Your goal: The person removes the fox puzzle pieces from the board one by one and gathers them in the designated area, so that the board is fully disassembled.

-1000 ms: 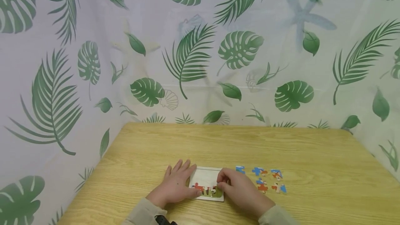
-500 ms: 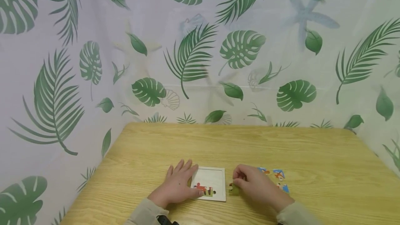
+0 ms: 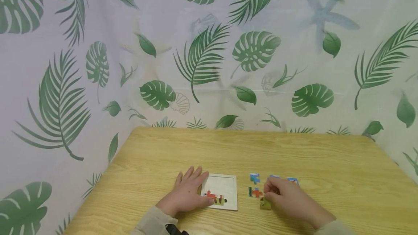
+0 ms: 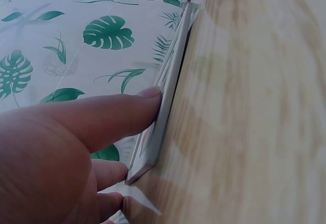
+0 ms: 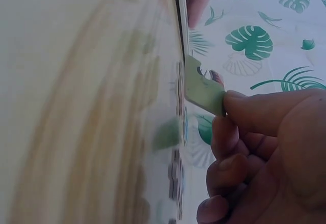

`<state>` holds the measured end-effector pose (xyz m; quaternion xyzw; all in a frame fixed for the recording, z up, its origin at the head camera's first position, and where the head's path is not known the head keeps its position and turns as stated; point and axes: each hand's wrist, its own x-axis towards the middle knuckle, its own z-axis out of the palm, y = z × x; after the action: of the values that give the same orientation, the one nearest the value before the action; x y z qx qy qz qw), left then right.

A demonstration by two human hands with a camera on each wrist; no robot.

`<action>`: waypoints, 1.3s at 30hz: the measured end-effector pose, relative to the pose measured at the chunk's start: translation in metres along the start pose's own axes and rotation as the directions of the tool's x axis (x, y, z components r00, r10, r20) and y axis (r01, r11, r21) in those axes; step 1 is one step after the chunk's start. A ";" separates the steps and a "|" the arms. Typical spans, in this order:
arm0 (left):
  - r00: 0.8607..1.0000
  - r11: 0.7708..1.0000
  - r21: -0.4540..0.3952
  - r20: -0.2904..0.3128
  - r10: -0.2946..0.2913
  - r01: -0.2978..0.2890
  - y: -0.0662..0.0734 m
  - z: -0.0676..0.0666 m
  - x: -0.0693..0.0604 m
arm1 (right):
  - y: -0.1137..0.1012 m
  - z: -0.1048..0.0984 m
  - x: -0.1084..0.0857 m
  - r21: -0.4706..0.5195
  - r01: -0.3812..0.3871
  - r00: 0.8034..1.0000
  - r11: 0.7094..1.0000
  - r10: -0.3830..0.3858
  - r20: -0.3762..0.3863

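A white puzzle tray lies on the table, with joined red and green pieces along its lower left. My left hand rests at the tray's left side with fingers stretched out, and its thumb lies over the joined pieces. In the left wrist view the thumb touches the tray's near edge. Right of the tray, my right hand pinches a green puzzle piece between thumb and finger. The piece is tilted, just off the table in the right wrist view.
Loose pieces lie right of the tray: a blue one, a red one and others partly hidden by the right hand. The wooden table meets a leaf-printed curtain at the back and left.
My right hand has moved from over the tray to the right, carrying the green puzzle piece away from the joined pieces. The left hand has stayed on the tray.
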<state>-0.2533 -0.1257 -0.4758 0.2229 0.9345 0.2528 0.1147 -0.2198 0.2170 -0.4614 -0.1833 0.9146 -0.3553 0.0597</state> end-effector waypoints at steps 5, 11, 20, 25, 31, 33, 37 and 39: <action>1.000 1.000 -0.001 -0.002 0.002 -0.002 0.002 -0.002 -0.002 | 0.009 -0.010 -0.010 0.009 -0.001 0.999 1.000 0.001 0.033; 1.000 1.000 0.010 -0.008 -0.006 0.006 0.003 -0.002 -0.002 | 0.018 -0.021 -0.020 0.065 -0.076 0.995 0.995 0.072 0.075; 1.000 1.000 0.020 -0.011 -0.003 0.004 0.001 0.000 0.000 | 0.037 -0.035 -0.038 0.096 -0.107 0.991 0.990 0.098 0.096; 1.000 1.000 0.018 -0.007 -0.006 0.007 0.002 -0.001 -0.001 | 0.048 -0.043 -0.047 0.063 -0.123 0.988 0.990 0.117 0.097; 1.000 1.000 0.012 -0.003 -0.005 0.005 0.002 -0.002 -0.001 | 0.056 -0.053 -0.053 0.033 -0.149 0.984 0.988 0.145 0.104; 1.000 1.000 0.010 0.001 -0.004 0.004 0.002 -0.003 -0.001 | 0.058 -0.053 -0.054 0.042 -0.156 0.983 0.987 0.151 0.109; 1.000 1.000 0.010 0.002 0.001 -0.001 0.002 -0.003 -0.001 | 0.063 -0.050 -0.053 0.023 -0.165 0.981 0.986 0.161 0.110; 1.000 1.000 0.012 0.000 0.002 -0.002 0.002 -0.003 -0.002 | 0.065 -0.048 -0.051 0.006 -0.175 0.979 0.985 0.173 0.104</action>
<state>-0.2522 -0.1263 -0.4722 0.2246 0.9358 0.2473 0.1130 -0.2029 0.3105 -0.4703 -0.1203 0.9201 -0.3458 0.1390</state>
